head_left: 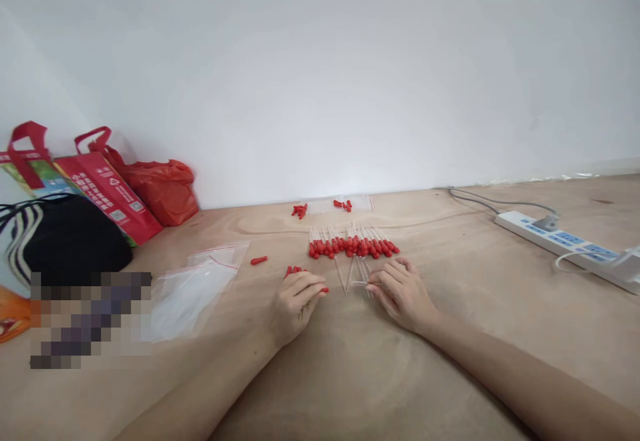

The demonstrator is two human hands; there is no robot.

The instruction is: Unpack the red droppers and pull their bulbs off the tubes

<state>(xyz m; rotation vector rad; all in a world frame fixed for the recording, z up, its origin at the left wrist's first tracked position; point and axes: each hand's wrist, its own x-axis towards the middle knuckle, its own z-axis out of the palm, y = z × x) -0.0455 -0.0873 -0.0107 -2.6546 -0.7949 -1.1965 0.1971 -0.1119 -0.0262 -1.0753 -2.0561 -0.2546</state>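
Note:
My left hand (299,304) is closed, pinching a red rubber dropper bulb (325,289) that points to the right. My right hand (401,291) is closed on a thin clear glass tube (359,284), which points left toward that bulb with a small space between them. Several loose red bulbs (294,271) lie just beyond my left hand, partly hidden by it. Between the hands lie several bare glass tubes (341,276). Farther back is a row of glass droppers (350,246), their red bulbs facing me.
One red bulb (259,261) lies alone beside clear zip bags (200,281) on the wooden table (370,374). Near the wall are another clear bag (320,206) and small bulb heaps. Shopping bags (110,194) stand left; a power strip (565,244) with cables lies right.

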